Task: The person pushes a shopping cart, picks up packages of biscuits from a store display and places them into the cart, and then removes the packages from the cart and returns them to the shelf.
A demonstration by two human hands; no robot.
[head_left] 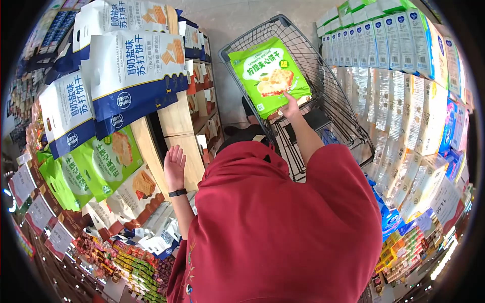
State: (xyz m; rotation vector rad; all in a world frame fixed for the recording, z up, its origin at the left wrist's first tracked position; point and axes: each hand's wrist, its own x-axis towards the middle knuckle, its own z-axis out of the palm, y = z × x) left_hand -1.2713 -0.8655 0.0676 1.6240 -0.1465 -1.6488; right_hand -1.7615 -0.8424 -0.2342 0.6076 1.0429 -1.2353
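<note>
A bright green biscuit bag (268,73) is held over the shopping cart (348,108) by my right hand (290,107), whose fingers grip its lower edge. The front of the bag faces up. My left hand (175,162), with a dark band at the wrist, is raised beside the wooden shelf (184,139). Its fingers are stretched out and it holds nothing. Left of it, more green biscuit bags (113,156) stand on the shelf display, below large white and blue cracker bags (136,68).
Brown and white bags (136,194) lie below the green ones. Several price tags (38,212) line the left edge. On the right stand boxed goods (394,43) and clear-wrapped packs (404,111). Grey floor (222,15) shows beyond the cart.
</note>
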